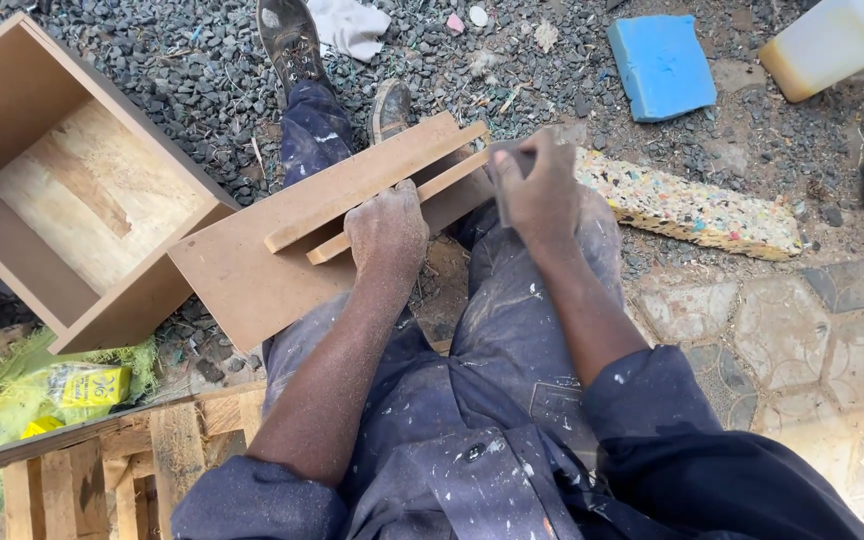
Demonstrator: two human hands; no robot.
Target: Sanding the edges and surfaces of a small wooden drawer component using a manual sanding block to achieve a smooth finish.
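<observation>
Down on my lap, my left hand (387,232) presses flat on two thin wooden strips (377,190) stacked over one smooth brown board (252,280); my right hand (540,190) curls tight around one grey sanding pad (505,160) at their end; farther off, one open wooden box (12,110), one blue foam block (662,65), coarse gravel (202,80).
</observation>
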